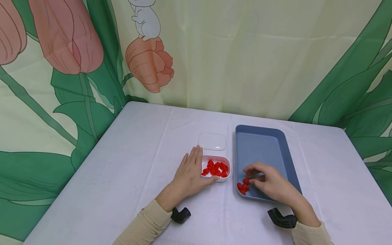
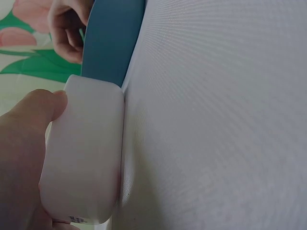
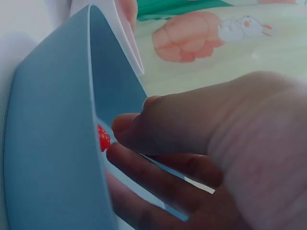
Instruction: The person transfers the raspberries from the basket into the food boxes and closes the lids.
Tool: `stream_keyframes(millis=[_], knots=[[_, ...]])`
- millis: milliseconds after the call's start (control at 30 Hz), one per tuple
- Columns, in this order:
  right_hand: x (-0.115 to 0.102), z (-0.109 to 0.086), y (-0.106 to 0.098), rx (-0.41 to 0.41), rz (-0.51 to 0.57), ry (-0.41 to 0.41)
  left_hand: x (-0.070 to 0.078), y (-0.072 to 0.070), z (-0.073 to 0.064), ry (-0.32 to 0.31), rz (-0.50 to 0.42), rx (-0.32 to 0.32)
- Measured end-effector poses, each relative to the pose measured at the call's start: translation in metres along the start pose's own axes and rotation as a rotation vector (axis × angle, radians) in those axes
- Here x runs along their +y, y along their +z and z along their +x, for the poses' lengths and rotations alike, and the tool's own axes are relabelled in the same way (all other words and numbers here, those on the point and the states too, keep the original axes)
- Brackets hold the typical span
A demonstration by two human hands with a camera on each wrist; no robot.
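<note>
In the head view, my left hand (image 1: 191,172) lies along the left side of a small white box (image 1: 227,160), its fingers straight and its thumb at the near rim. The left wrist view shows the thumb on the edge of that white box (image 2: 86,143). Several small red berry-like pieces (image 1: 215,166) lie in it. My right hand (image 1: 271,182) reaches into a blue-grey tray (image 1: 258,144), thumb and bent fingers apart around a red piece (image 1: 246,181) in its near left corner. In the right wrist view, the fingertips are close beside a red piece (image 3: 103,139).
A clear flat lid (image 1: 212,141) lies on the white tablecloth (image 1: 171,136) beyond the box. The tray stands right of the box, with several red pieces (image 1: 243,188) in one corner. Behind the table hangs a printed curtain (image 1: 232,58). Black camera mounts (image 1: 180,215) show at both wrists.
</note>
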State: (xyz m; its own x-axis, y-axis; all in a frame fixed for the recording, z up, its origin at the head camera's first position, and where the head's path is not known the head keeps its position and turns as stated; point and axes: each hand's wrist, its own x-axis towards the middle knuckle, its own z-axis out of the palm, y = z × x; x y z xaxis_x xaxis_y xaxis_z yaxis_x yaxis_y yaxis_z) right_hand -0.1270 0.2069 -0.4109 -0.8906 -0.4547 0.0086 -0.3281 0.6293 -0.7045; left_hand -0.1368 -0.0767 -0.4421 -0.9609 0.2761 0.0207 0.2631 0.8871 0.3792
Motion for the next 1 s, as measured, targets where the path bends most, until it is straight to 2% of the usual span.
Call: stream_keyframes(millis=[233,467,1000], knots=[[0.0051,0.0012,0.0042,0.005,-0.082,-0.028,-0.0008,0.0005,-0.0001,0.008,0.009,0.005],[0.0077,0.0025,0.0091,0.001,-0.082,-0.034,-0.0018,0.0011,0.0,0.006,0.013,0.005],[0.0012,0.0052,0.0101,0.051,-0.107,-0.019,-0.0007,0.0007,0.0002,0.009,0.018,0.0]])
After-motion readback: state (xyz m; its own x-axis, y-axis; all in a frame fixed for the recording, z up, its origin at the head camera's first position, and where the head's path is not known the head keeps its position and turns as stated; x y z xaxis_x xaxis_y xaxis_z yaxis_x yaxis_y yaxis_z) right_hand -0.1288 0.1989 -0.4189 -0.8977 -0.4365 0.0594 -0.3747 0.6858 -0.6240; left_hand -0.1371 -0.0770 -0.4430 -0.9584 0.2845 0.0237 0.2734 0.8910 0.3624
